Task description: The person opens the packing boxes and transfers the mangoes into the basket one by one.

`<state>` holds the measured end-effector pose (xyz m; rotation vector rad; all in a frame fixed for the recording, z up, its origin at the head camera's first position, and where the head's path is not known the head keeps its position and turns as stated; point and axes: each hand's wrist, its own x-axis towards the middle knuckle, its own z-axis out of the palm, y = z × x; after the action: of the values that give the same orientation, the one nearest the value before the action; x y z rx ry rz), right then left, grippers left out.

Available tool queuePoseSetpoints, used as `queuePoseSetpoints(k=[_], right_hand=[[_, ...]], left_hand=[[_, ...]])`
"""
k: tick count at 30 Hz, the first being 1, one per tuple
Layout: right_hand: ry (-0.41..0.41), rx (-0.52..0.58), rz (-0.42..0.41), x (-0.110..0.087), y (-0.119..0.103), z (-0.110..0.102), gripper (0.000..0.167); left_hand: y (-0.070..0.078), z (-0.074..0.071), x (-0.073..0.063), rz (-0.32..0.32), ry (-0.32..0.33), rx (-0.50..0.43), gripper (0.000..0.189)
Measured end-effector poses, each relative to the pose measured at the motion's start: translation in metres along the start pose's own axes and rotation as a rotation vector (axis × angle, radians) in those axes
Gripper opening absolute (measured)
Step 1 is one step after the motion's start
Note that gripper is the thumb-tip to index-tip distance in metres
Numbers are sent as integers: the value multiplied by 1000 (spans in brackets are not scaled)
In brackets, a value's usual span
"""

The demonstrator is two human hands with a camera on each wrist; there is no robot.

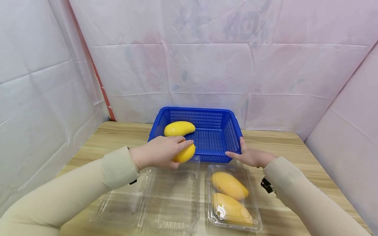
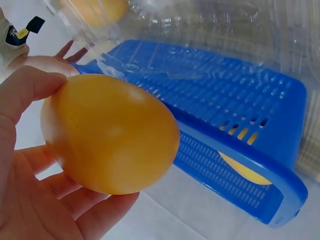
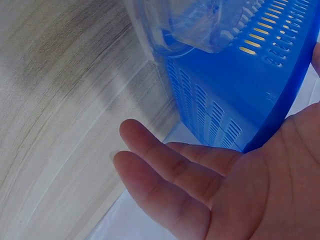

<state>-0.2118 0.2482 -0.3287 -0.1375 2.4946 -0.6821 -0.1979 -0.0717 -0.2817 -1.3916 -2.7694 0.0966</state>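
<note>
Smooth mango point(image 1: 186, 154) gripped by left hand point(image 1: 160, 151) might be dropped if fingertips slip; basket point(image 1: 211, 153) touched at four o'clock by loose-fingered right hand point(image 1: 251, 156).

Soft light, faint shadows, dimmer wrist views

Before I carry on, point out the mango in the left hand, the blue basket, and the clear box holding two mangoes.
Held mango point(image 2: 110, 135): left wrist view, middle of its side.
Blue basket point(image 1: 208, 139): head view, bare slotted floor.
Clear box point(image 1: 240, 174): head view, bare plastic near its far right corner.
</note>
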Motion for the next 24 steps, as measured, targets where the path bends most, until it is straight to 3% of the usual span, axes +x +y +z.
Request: queuePoseSetpoints(k=[14, 24], right_hand=[[24, -42, -7, 1, -3, -5, 113], [21, -25, -7, -5, -1, 2, 109]], left_hand=[[-18, -7, 23, -15, -52, 20, 72], [-25, -2, 36, -32, -77, -4, 74]])
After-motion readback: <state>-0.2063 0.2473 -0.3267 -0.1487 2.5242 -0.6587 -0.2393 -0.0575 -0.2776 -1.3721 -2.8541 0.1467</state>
